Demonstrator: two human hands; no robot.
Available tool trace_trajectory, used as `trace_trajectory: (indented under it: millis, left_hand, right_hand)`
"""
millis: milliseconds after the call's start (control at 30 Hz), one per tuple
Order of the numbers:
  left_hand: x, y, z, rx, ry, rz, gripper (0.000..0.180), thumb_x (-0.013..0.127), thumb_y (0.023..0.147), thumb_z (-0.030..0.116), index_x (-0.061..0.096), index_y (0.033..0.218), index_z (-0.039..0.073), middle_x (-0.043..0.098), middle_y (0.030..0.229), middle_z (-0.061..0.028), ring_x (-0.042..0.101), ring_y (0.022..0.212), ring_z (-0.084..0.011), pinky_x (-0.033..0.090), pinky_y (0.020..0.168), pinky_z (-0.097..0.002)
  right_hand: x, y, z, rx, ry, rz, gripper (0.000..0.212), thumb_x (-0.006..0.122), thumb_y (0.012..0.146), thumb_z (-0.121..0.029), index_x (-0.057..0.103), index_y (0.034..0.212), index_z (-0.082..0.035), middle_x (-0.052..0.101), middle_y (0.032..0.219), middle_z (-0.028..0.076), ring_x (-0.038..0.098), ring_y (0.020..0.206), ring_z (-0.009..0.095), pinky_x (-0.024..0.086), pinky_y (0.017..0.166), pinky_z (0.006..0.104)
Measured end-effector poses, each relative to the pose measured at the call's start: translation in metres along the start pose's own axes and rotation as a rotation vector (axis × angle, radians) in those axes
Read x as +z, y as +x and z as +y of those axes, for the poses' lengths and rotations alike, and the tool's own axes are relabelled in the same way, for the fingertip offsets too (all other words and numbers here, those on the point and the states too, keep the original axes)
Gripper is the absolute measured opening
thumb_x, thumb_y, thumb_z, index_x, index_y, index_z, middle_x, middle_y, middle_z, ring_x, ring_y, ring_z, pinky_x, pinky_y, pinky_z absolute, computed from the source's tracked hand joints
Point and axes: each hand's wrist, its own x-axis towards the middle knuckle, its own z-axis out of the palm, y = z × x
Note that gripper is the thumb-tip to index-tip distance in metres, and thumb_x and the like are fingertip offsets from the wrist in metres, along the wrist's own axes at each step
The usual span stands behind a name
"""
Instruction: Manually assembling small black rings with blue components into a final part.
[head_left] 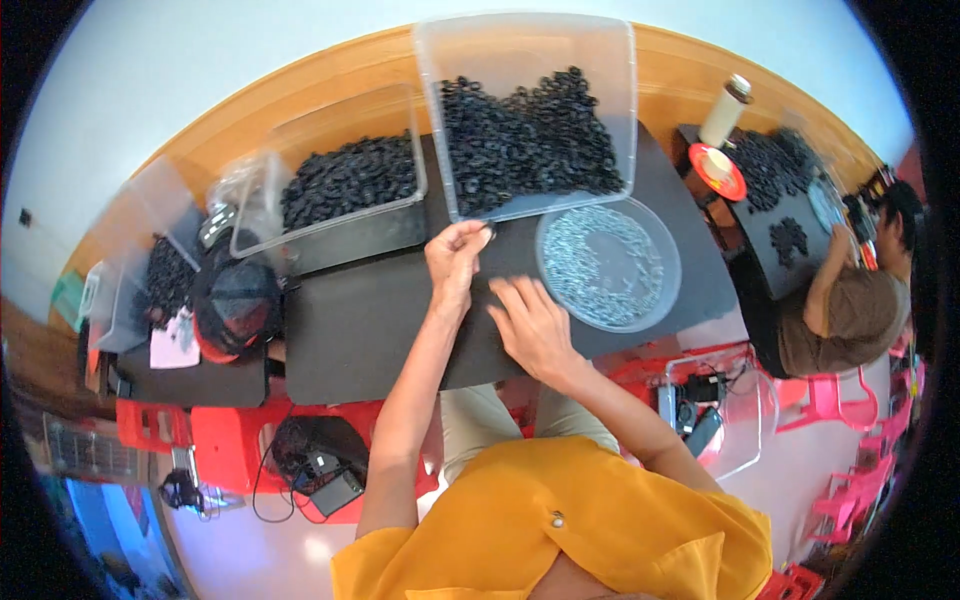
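My left hand (455,264) pinches a small black ring-shaped part (489,231) between thumb and fingertips, just in front of a tall clear bin (530,48). The bin is tipped toward me, and a heap of similar black parts (530,140) lies in it. Lower and to the right, my right hand (538,332) hovers over or rests on the dark table (350,320), fingers spread and seemingly holding nothing. Beside it stands a round clear tub (674,285) with many thin silvery metal pieces (585,260), perhaps screws, around its bottom.
Left of the tall bin, a lower clear bin (335,232) holds more black parts. A dark cap (237,300) sits farther left. At another table on the right, a co-worker (850,310) handles parts near a bottle (727,110). Red stools (235,440) stand below the table edge.
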Motion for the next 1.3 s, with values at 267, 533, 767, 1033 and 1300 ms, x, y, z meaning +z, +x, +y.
trace_trajectory:
  millis: [267,533,767,1033,1300]
  left_hand:
    - [-0.042,0.031,0.121,0.468,0.291,0.277,0.011,0.066,0.075,0.008,0.065,0.086,0.005,0.062,0.073,-0.0009,0.052,0.055,-0.004,0.039,0.04,-0.0166]
    - [-0.068,0.062,0.149,0.6,0.64,0.426,0.026,0.065,0.077,0.008,0.063,0.101,-0.001,0.064,0.09,-0.0087,0.052,0.048,-0.0069,0.041,0.042,-0.0185]
    - [0.015,0.036,0.08,0.57,0.703,-0.01,0.009,0.063,0.076,0.006,0.067,0.084,0.004,0.065,0.08,-0.008,0.061,0.069,-0.0128,0.05,0.056,-0.0268]
    - [0.056,0.065,0.005,0.648,1.444,-0.171,0.017,0.064,0.066,0.003,0.06,0.082,0.0,0.053,0.088,-0.0172,0.056,0.086,-0.0344,0.048,0.07,-0.0423]
    - [0.053,0.077,-0.007,0.868,1.528,-0.091,0.009,0.057,0.071,0.005,0.058,0.079,0.002,0.051,0.084,-0.0113,0.054,0.083,-0.0278,0.047,0.07,-0.0375]
  right_hand:
    - [0.021,-0.04,0.014,-0.044,0.105,-0.103,0.018,0.062,0.073,-0.007,0.055,0.09,-0.004,0.049,0.08,0.009,0.053,0.075,0.026,0.047,0.061,0.0352]
    - [0.028,-0.046,0.022,-0.08,0.064,-0.119,0.012,0.061,0.073,-0.006,0.056,0.083,-0.002,0.046,0.079,0.008,0.051,0.073,0.025,0.046,0.063,0.0345]
    - [0.027,-0.046,0.021,-0.114,0.042,-0.107,0.009,0.056,0.069,-0.004,0.051,0.076,-0.002,0.043,0.079,0.01,0.05,0.076,0.025,0.047,0.062,0.0336]
    - [0.026,-0.048,0.018,-0.106,0.033,-0.103,0.007,0.055,0.069,-0.004,0.051,0.074,-0.002,0.043,0.078,0.011,0.051,0.076,0.025,0.048,0.061,0.0341]
    - [0.021,-0.047,0.019,-0.09,0.074,-0.121,0.009,0.056,0.069,-0.002,0.052,0.077,-0.001,0.044,0.08,0.011,0.05,0.076,0.026,0.047,0.063,0.0346]
